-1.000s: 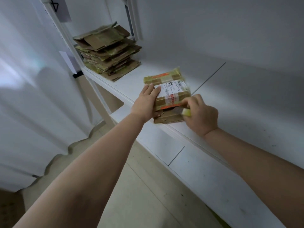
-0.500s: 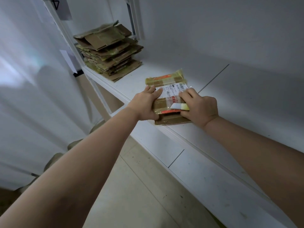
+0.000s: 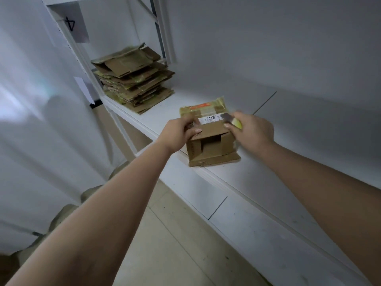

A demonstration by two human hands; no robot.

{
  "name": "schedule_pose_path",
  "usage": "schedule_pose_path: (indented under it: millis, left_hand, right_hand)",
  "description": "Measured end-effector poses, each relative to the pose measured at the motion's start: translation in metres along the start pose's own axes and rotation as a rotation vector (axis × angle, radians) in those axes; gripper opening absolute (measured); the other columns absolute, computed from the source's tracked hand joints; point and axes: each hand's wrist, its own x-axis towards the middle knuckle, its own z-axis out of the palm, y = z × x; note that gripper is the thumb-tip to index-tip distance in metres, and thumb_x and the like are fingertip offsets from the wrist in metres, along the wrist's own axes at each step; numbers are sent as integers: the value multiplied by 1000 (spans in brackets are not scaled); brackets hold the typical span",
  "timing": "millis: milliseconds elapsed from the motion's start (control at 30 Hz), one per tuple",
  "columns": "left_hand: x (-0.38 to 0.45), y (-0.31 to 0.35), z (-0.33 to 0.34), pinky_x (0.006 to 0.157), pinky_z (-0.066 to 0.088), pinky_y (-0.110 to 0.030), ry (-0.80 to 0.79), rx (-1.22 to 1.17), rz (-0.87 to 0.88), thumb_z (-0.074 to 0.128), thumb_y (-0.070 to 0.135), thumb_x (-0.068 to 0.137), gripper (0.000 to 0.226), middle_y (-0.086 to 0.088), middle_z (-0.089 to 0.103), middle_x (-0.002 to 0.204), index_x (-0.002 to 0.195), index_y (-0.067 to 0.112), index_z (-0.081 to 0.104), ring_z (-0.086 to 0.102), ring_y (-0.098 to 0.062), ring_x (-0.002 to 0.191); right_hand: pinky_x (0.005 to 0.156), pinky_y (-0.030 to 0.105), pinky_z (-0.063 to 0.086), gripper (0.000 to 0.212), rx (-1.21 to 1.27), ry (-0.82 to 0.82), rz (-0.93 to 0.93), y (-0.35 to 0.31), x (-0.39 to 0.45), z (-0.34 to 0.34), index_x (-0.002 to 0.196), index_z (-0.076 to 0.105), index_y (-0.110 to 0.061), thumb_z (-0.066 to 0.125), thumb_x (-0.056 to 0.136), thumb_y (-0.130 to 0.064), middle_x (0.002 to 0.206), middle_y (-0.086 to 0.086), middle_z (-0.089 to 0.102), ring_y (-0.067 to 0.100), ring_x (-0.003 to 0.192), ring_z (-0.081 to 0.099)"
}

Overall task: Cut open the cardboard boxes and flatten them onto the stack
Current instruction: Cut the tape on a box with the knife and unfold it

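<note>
Gripping the near flap of the box (image 3: 210,141) on the shelf (image 3: 268,172) edge, your left hand (image 3: 177,133) sat nearer the stack (image 3: 134,83), far to its left, while your right hand (image 3: 253,131) clutched the cutter (image 3: 232,120).

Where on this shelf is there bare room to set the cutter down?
Bare patches: shelf right of the box, towards the wall, and the strip between box and flattened stack. Crowded: around the box, where left hand and right hand work.

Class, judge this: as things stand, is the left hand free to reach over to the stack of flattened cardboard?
Probably not yet: the left hand grips the cardboard box. Bare shelf lies between it and the stack.
</note>
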Motion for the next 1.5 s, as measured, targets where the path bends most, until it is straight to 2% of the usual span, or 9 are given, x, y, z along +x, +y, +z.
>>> schedule_pose_path:
  millis: [200, 300, 467, 567, 767, 867, 1200, 1367, 1500]
  left_hand:
    - [-21, 2, 37, 118, 10, -34, 31, 83, -78, 56, 58, 87, 79, -4, 17, 160, 150, 18, 31, 1, -18, 149]
    - [-16, 5, 49, 112, 30, -40, 146, 158, -162, 68, 56, 79, 82, 0, 23, 158, 145, 21, 35, 4, -16, 149]
    - [-2, 13, 59, 100, 46, -45, 321, 136, -174, 69, 24, 79, 44, -2, 51, 135, 120, 16, 53, 31, -26, 140]
    - [-2, 12, 58, 107, 39, -45, 212, 121, -127, 64, 22, 76, 56, -6, 44, 142, 129, 14, 47, 22, -28, 143]
    - [-18, 1, 12, 121, 6, -44, -265, 180, -81, 69, 20, 77, 100, -6, -7, 162, 154, 16, 6, -16, -25, 147]
    - [-21, -4, -5, 120, 9, -45, -353, 294, -51, 71, 16, 78, 108, 1, -13, 161, 154, 25, -5, -15, -25, 147]
    - [-13, 57, 27, 107, 33, -45, -138, 395, 223, 75, 26, 78, 85, -3, 47, 134, 143, 25, 20, 47, -24, 121]
    - [-10, 72, 43, 114, 20, -48, -207, 536, 209, 70, 35, 82, 53, 0, 48, 130, 126, 22, 43, 43, -22, 124]
    - [-13, 80, 50, 115, 18, -44, -236, 451, 216, 52, 43, 95, 46, 2, 45, 145, 136, 24, 47, 35, -19, 136]
  right_hand:
    - [69, 30, 42, 60, 16, 10, 54, -9, -25, 23, 120, 52, -29, 63, 75, -67, 111, -4, 66, 29, 94, 64]
    - [63, 28, 39, 53, 14, 3, 94, -17, -24, 30, 121, 48, -26, 63, 81, -57, 99, 2, 69, 31, 87, 65]
    - [64, 30, 44, 45, 64, -39, 157, -13, -22, 30, 120, 47, -30, 61, 81, -48, 93, 3, 68, 32, 84, 63]
    - [65, 30, 45, 46, 98, -91, 163, -8, -23, 21, 123, 46, -33, 61, 80, -40, 96, 1, 67, 30, 85, 62]
    - [65, 29, 43, 70, 10, -277, 79, -1, -25, -5, 141, 28, -50, 51, 85, -13, 103, -2, 62, 26, 88, 60]
    - [64, 32, 44, 62, -53, -242, 91, -4, -25, -12, 139, 28, -33, 53, 85, -13, 99, 2, 64, 29, 81, 60]
    - [67, 27, 39, 38, -350, -200, 111, 30, -30, -98, 118, 52, -30, 57, 82, -17, 108, 5, 64, 30, 99, 61]
    - [71, 27, 38, 36, -441, -378, 39, 40, -56, -93, 116, 59, -31, 53, 85, -14, 112, 2, 64, 26, 105, 60]
    - [71, 29, 40, 29, -439, -478, -32, 42, -76, -66, 116, 58, -23, 51, 89, -16, 112, 2, 62, 24, 105, 58]
